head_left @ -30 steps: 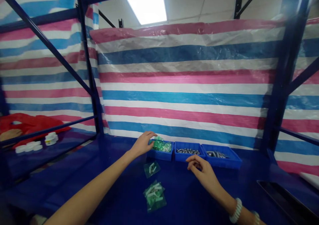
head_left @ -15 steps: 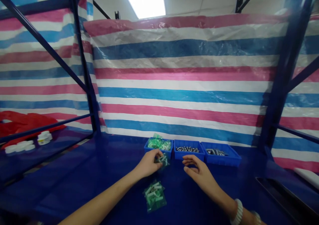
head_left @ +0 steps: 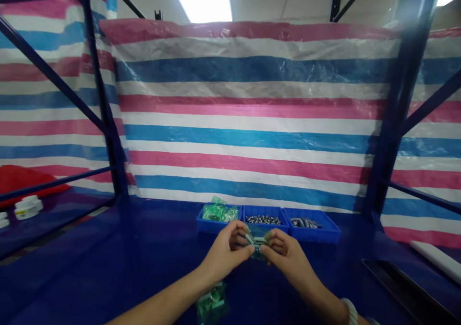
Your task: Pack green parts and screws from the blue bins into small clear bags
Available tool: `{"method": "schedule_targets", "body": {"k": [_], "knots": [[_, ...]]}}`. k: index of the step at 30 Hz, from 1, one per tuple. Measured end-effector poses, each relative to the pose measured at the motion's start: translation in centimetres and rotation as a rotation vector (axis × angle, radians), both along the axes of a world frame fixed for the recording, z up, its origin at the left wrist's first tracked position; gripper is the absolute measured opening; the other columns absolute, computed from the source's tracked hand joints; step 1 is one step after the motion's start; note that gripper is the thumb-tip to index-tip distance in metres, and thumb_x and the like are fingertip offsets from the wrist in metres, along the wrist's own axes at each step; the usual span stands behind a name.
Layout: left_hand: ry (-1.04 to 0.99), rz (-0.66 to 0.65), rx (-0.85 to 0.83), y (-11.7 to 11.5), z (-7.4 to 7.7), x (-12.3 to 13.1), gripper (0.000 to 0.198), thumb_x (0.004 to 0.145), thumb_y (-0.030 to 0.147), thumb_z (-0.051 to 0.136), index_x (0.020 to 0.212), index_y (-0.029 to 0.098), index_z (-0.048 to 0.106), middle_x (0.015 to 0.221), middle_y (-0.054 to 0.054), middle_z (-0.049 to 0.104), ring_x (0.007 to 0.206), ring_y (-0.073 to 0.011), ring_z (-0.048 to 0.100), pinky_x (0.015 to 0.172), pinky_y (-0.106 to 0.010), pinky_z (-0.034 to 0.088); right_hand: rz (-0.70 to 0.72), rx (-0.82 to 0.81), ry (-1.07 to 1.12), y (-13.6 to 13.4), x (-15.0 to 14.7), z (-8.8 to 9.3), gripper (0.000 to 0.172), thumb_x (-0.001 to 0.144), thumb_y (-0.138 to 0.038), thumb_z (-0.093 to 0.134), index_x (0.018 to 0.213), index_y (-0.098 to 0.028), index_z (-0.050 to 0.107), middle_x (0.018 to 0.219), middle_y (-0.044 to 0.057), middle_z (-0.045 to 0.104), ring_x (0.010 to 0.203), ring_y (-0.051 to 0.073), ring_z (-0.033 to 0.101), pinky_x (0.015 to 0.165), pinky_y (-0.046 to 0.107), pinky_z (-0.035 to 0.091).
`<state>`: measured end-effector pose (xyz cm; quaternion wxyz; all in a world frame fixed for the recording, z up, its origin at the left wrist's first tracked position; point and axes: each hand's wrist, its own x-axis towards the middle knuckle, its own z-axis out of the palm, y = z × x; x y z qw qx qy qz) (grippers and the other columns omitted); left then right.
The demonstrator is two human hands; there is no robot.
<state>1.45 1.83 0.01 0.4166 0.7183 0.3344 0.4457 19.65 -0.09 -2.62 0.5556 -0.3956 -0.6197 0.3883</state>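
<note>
A small clear plastic bag (head_left: 258, 241) with pale stick-like parts inside is stretched between my two hands, just in front of the bins. My left hand (head_left: 230, 250) pinches its left side between thumb and fingers. On the right side, my right hand (head_left: 286, 254) grips it the same way. Below my left forearm lies another bag (head_left: 212, 303), greenish, with white and green pieces in it, partly covered by the arm.
Three blue bins stand in a row at the back: one with green bags (head_left: 220, 211), one with small metal parts (head_left: 263, 219), one with grey packets (head_left: 304, 223). A dark flat object (head_left: 403, 286) lies at right. White containers (head_left: 29, 207) sit far left.
My left hand has carried the small bag to the right, and my right hand has closed on its other side. The view has turned slightly right.
</note>
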Motion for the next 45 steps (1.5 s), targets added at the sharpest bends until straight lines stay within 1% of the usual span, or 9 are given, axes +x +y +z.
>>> {"method": "schedule_targets", "body": {"k": [2,5,8,16,20,26,30,37,45], "knots": [[0.088,0.026,0.445,-0.6,0.6,-0.3,0.016,0.077,0.011,0.061,0.086,0.023,0.056,0.089,-0.004,0.066,0.086,-0.0187,0.064,0.082,-0.037,0.052,-0.149,0.374,-0.198,-0.6,0.6,0.5,0.004,0.078,-0.021,0.063,0.075,-0.02,0.061,0.086,0.006,0.066,0.084,0.023,0.063,0.072,0.035,0.054],[0.224,0.053,1.135,-1.2,1.3,-0.9,0.019,0.082,0.005,0.055,0.085,0.024,0.06,0.093,-0.002,0.071,0.093,-0.019,0.063,0.097,-0.044,0.042,-0.303,0.91,-0.441,-1.6,1.6,1.0,0.023,0.079,-0.003,0.054,0.08,-0.023,0.064,0.102,0.007,0.064,0.1,0.025,0.058,0.088,0.043,0.048],[0.295,0.074,1.41,-1.4,1.5,-1.4,0.018,0.085,0.006,0.054,0.087,0.022,0.061,0.094,-0.001,0.073,0.094,-0.0174,0.063,0.102,-0.044,0.038,-0.321,1.083,-0.52,-2.0,2.1,1.2,0.031,0.077,0.003,0.054,0.086,-0.024,0.064,0.101,0.006,0.065,0.101,0.025,0.057,0.086,0.042,0.047],[0.329,0.067,0.93,-2.1,0.8,-0.3,0.012,0.088,0.016,0.057,0.098,0.021,0.06,0.088,-0.005,0.07,0.081,-0.0182,0.064,0.076,-0.033,0.05,-0.048,0.445,-0.376,-1.0,0.6,1.2,0.009,0.082,-0.013,0.056,0.079,-0.021,0.06,0.073,0.002,0.062,0.068,0.018,0.056,0.064,0.03,0.047],[0.394,0.154,0.771,0.1,2.7,-0.8,0.006,0.088,0.018,0.057,0.088,0.02,0.063,0.084,-0.004,0.07,0.081,-0.0188,0.064,0.074,-0.032,0.05,-0.071,0.269,-0.269,-0.2,0.5,0.4,0.015,0.081,-0.021,0.059,0.094,-0.02,0.066,0.082,0.003,0.064,0.073,0.018,0.057,0.068,0.03,0.048],[0.566,0.298,0.625,9.0,7.0,-2.3,0.01,0.084,0.011,0.058,0.089,0.019,0.063,0.081,-0.002,0.069,0.078,-0.0169,0.065,0.074,-0.029,0.051,-0.168,0.15,-0.075,1.1,1.3,-0.2,0.022,0.079,-0.03,0.06,0.096,-0.018,0.067,0.087,0.007,0.066,0.077,0.02,0.06,0.065,0.029,0.049],[0.712,0.233,0.557,13.5,6.8,-2.5,0.005,0.086,0.018,0.062,0.086,0.014,0.064,0.082,-0.002,0.068,0.078,-0.0159,0.065,0.074,-0.032,0.053,-0.161,0.119,-0.062,1.3,1.4,-0.2,0.023,0.077,-0.032,0.06,0.093,-0.017,0.067,0.085,0.007,0.066,0.076,0.021,0.06,0.064,0.03,0.049],[0.891,0.191,0.468,15.4,4.8,-2.7,0.021,0.092,0.03,0.058,0.103,0.013,0.062,0.1,-0.005,0.066,0.086,-0.0179,0.065,0.077,-0.038,0.055,-0.142,0.129,-0.052,1.3,1.2,0.0,0.023,0.078,-0.033,0.059,0.093,-0.017,0.066,0.082,0.006,0.063,0.077,0.021,0.06,0.065,0.031,0.048],[0.969,0.172,0.425,16.2,5.8,-2.9,0.023,0.092,0.03,0.058,0.108,0.013,0.061,0.106,-0.007,0.065,0.091,-0.0196,0.064,0.08,-0.04,0.054,-0.135,0.119,-0.042,1.0,1.0,0.1,0.022,0.077,-0.031,0.059,0.093,-0.017,0.065,0.083,0.006,0.064,0.078,0.021,0.06,0.065,0.031,0.047]]}}
